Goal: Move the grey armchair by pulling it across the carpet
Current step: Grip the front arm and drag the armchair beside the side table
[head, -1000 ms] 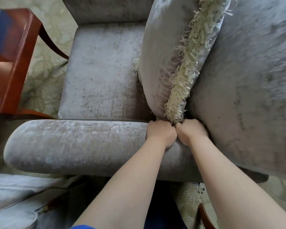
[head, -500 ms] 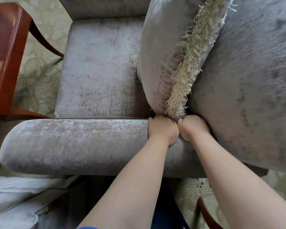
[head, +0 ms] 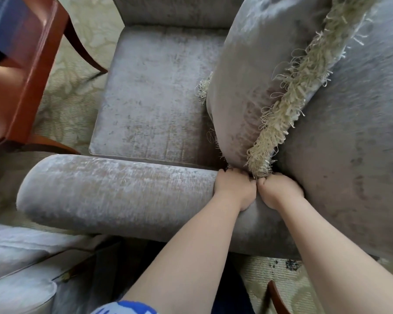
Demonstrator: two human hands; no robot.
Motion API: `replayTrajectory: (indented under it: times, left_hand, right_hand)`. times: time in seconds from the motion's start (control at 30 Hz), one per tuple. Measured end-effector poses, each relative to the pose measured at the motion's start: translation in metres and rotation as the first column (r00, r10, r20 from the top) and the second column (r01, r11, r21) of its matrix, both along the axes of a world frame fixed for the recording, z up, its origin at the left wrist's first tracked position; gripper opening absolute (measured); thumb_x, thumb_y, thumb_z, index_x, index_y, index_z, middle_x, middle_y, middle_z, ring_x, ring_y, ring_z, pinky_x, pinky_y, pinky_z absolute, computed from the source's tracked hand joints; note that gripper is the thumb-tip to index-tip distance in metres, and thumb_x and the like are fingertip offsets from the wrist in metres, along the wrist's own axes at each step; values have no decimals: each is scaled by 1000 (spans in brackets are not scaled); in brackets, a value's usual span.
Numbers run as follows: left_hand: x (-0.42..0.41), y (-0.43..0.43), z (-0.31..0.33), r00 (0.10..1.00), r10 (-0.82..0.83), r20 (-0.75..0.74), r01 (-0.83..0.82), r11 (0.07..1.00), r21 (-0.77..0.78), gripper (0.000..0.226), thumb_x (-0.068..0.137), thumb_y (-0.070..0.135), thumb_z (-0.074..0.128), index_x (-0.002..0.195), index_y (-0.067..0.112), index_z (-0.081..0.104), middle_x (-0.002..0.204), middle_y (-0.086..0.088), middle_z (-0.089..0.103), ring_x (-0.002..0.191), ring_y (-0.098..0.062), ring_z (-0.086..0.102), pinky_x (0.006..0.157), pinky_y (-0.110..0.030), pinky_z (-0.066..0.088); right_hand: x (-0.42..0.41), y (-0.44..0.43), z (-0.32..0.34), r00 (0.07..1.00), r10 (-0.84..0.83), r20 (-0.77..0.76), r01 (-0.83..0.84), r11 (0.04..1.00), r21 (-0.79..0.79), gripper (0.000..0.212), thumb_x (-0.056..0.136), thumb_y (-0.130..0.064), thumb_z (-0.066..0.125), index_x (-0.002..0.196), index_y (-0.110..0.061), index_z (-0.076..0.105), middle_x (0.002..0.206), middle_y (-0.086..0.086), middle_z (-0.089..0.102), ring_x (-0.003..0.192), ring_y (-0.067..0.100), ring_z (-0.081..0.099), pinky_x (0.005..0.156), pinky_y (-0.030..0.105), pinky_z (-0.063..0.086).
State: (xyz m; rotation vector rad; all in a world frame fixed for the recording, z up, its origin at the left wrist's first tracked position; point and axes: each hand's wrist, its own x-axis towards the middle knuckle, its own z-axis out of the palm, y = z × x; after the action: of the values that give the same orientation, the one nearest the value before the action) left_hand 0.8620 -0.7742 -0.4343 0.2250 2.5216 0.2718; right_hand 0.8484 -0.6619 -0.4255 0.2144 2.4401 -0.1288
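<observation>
The grey armchair (head: 150, 98) fills most of the view, seen from above over its near armrest (head: 114, 191). My left hand (head: 234, 189) and my right hand (head: 279, 191) sit side by side, both clamped over the armrest where it meets the chair back (head: 354, 155). Their fingers curl down on the inner side and are hidden there. A grey cushion (head: 254, 87) with a cream fringe leans against the chair back, its lower corner touching my knuckles.
A red-brown wooden table (head: 32, 71) with a curved leg stands at the left on the pale patterned carpet (head: 64, 94). Light fabric furniture (head: 16, 268) lies at the lower left. A wooden leg tip (head: 276, 298) and dark specks on the carpet show at the bottom.
The armchair has shifted to the right and down in the view relative to the table, whose curved leg now sits closer to the seat. Both hands keep the same grip.
</observation>
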Motion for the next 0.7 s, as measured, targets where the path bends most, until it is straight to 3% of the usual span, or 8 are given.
replayTrajectory:
  times: [0.07, 0.13, 0.23, 0.3, 0.4, 0.53, 0.6, 0.7]
  left_hand:
    - [0, -21, 3, 1000, 19, 4, -19, 999, 32, 48, 96, 41, 27, 121, 9, 54, 126, -13, 52, 117, -29, 45, 96, -42, 30]
    - [-1, -58, 3, 999, 35, -10, -35, 999, 7, 48, 95, 43, 29, 119, 10, 55, 126, -10, 52, 120, -27, 42, 101, -44, 28]
    - [-8, -140, 3, 995, 95, -11, -95, 994, -52, 49, 95, 46, 30, 118, 10, 55, 127, -8, 52, 123, -26, 40, 105, -45, 24]
    - [-13, -206, 3, 989, 146, -7, -146, 983, -111, 50, 95, 46, 31, 121, 10, 54, 131, -9, 49, 127, -25, 37, 107, -45, 22]
    - [-11, -310, 6, 977, 212, -16, -208, 943, -259, 50, 94, 46, 31, 124, 12, 53, 135, -7, 46, 129, -24, 34, 107, -45, 22]
    - [7, -417, 9, 885, 464, 49, -412, 827, -382, 53, 93, 53, 25, 121, 19, 53, 132, -8, 48, 124, -31, 41, 100, -46, 31]
    - [12, -437, 7, 819, 564, 109, -507, 799, -324, 52, 94, 53, 24, 122, 18, 52, 130, -12, 48, 119, -36, 45, 96, -44, 38]
    - [10, -436, -4, 834, 542, 98, -493, 814, -309, 52, 95, 48, 20, 125, 17, 50, 128, -14, 49, 118, -34, 47, 90, -41, 39]
  right_hand:
    - [-11, -18, 9, 986, 19, 167, -57, 972, 227, 43, 93, -33, 35, 128, -16, 54, 133, 6, 53, 121, 28, 51, 86, 34, 40]
    - [-29, -51, 21, 884, -4, 467, -253, 837, 485, 46, 94, -33, 43, 135, -14, 48, 139, 3, 49, 128, 24, 45, 99, 36, 40]
    - [-50, -130, 37, 687, 82, 722, -542, 719, 435, 38, 87, -28, 56, 122, -13, 62, 123, 5, 62, 110, 30, 60, 84, 45, 52]
    - [-55, -191, 37, 748, 289, 597, -547, 778, 308, 32, 81, -21, 59, 112, -17, 67, 112, 4, 67, 97, 31, 65, 64, 44, 55]
    - [-49, -285, 30, 920, 361, 154, -365, 931, -1, 35, 83, -16, 51, 115, -15, 63, 121, 6, 61, 107, 28, 60, 79, 38, 49]
    - [-15, -390, 9, 970, 242, 34, -209, 894, -397, 38, 93, -26, 35, 115, -10, 62, 122, 15, 59, 112, 31, 56, 89, 35, 43]
    - [2, -415, -4, 973, 226, -38, -223, 897, -383, 44, 96, -32, 27, 113, -10, 62, 119, 15, 60, 109, 33, 56, 89, 37, 39]
    - [8, -421, -20, 967, 187, -174, -229, 935, -270, 47, 93, -35, 27, 107, -11, 65, 113, 13, 63, 104, 32, 58, 87, 38, 37]
